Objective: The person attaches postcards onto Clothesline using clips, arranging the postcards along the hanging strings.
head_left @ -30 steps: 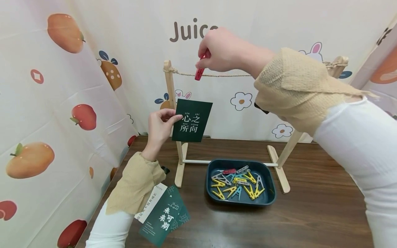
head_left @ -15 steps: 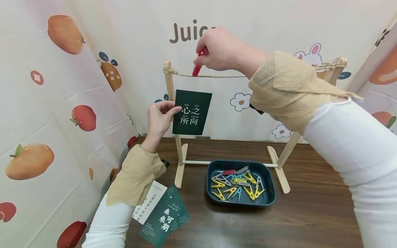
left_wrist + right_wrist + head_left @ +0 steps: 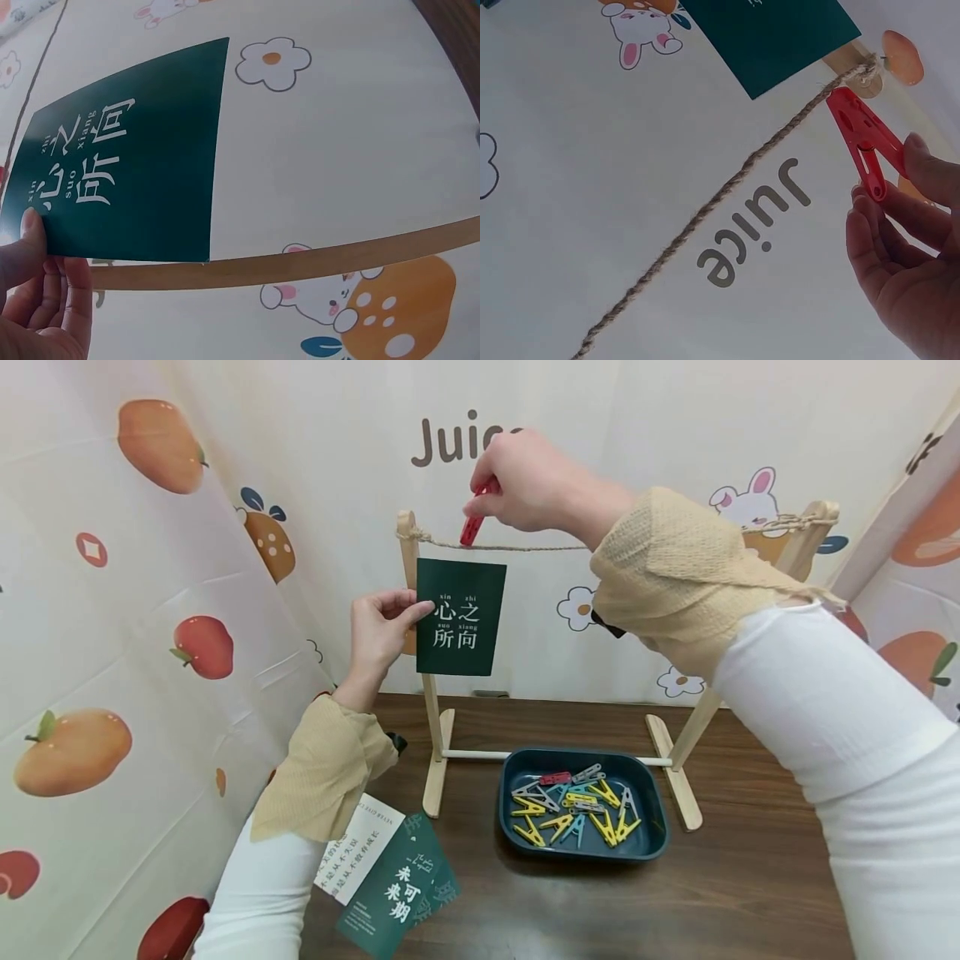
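My left hand (image 3: 381,628) pinches a dark green card (image 3: 463,660) by its left edge, thumb in front. White characters show on the card, which stands upright just below the twine (image 3: 540,548) near the left post of a wooden frame. Above the twine, my right hand (image 3: 525,481) pinches a red clothespin (image 3: 472,527) by its handles. In the right wrist view the clothespin (image 3: 866,139) points its nose at the twine (image 3: 735,180), tip right at the cord. The card (image 3: 780,45) lies on the other side of the cord there.
A dark blue tray (image 3: 510,843) with several yellow, grey, blue and red clothespins sits on the brown table (image 3: 570,910). Printed cards (image 3: 397,885) overlap at the front left, partly behind the left sleeve. The frame's right post (image 3: 693,731) stands past the tray.
My left hand has raised the green card toward the twine. The red clothespin has shifted slightly left and down, its nose coming to the cord.
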The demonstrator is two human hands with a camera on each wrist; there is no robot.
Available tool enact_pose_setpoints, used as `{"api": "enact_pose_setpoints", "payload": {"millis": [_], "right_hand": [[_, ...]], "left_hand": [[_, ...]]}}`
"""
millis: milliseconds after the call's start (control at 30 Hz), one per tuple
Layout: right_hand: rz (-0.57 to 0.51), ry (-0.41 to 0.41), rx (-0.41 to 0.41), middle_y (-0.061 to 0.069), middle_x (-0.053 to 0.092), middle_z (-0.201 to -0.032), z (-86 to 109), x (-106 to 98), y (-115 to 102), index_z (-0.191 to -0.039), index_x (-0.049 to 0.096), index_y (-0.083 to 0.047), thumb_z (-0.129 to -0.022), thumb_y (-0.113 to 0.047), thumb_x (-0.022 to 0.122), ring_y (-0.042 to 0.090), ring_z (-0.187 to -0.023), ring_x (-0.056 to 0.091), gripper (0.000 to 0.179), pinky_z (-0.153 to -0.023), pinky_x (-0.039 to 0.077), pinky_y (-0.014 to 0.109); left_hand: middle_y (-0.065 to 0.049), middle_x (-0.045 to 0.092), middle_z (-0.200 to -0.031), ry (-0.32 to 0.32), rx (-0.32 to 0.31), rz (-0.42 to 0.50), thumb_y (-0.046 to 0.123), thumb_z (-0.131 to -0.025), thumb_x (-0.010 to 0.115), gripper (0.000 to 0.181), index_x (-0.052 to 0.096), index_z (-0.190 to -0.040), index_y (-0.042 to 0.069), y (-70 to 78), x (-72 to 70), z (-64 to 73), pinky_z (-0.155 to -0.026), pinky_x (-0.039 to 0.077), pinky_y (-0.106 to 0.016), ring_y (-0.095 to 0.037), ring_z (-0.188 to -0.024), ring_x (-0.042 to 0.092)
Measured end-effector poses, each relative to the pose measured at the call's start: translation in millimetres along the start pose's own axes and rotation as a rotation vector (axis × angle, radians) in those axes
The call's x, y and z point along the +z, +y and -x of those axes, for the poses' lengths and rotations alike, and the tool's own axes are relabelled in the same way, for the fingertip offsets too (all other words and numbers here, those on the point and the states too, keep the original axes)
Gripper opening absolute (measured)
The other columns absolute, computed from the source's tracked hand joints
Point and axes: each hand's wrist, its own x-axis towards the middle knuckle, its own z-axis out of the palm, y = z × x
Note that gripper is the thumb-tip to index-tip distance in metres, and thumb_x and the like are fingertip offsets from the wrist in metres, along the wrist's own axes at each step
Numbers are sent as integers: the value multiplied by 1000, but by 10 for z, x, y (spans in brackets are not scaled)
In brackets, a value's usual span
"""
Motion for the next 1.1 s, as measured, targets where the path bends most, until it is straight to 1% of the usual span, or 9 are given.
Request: {"api": "enact_pose_setpoints", "payload": {"millis": [133,267,400,533,667,767,967,1100], "right_hand": [[-5,2,0,9,52,-83,-9,2,-5,-107,62,-2,-89,-24,52,18,-76,40,30,-61,34,27],[-20,5,8,10,53,-86,-25,0,-12,-108,62,-2,-89,-24,52,18,-73,42,30,-60,35,27],[-32,14,4,10,53,-88,-35,2,-19,-106,63,-2,-89,-23,52,18,-72,42,29,-59,36,26],[-39,36,-11,11,54,-91,-39,9,-18,-104,64,-1,-89,-21,52,19,-76,42,27,-61,37,26],[-35,51,-21,11,55,-93,-52,19,-21,-101,65,-1,-89,-20,53,20,-81,42,26,-62,38,26],[-32,52,-23,11,56,-94,-60,29,-27,-101,65,-2,-89,-20,53,21,-82,43,25,-63,38,27],[-57,49,-26,10,60,-96,-72,43,-38,-100,66,-3,-89,-18,53,21,-81,45,23,-64,39,26],[-71,42,-17,10,59,-99,-83,52,-42,-101,66,-3,-89,-18,53,21,-83,45,23,-67,41,26]], "left_hand": [[-12,63,-83,-12,-26,6,15,-77,68,25,66,-91,-6,20,-12,-30,-68,50,-29,-13,-66,53],[-10,63,-81,-10,-47,13,14,-77,68,24,66,-91,-6,42,-19,-54,-67,50,-25,-13,-66,53],[-8,63,-78,-11,-50,17,13,-76,68,23,66,-90,-5,74,-23,-62,-66,50,-26,-14,-65,53],[-8,63,-80,-16,-58,16,13,-76,68,22,66,-91,-5,105,-22,-64,-69,50,-29,-14,-68,54],[-9,63,-82,-18,-65,17,13,-77,68,23,66,-91,-5,119,-17,-73,-68,50,-26,-14,-69,54],[-9,63,-82,-18,-67,20,13,-77,68,23,66,-91,-5,120,-16,-79,-68,50,-25,-14,-70,54],[-9,63,-83,-20,-72,27,13,-77,68,23,66,-92,-5,119,-14,-86,-72,50,-31,-15,-70,55],[-9,63,-82,-22,-71,38,12,-76,68,23,66,-91,-5,121,-6,-92,-72,50,-32,-14,-69,56]]}}
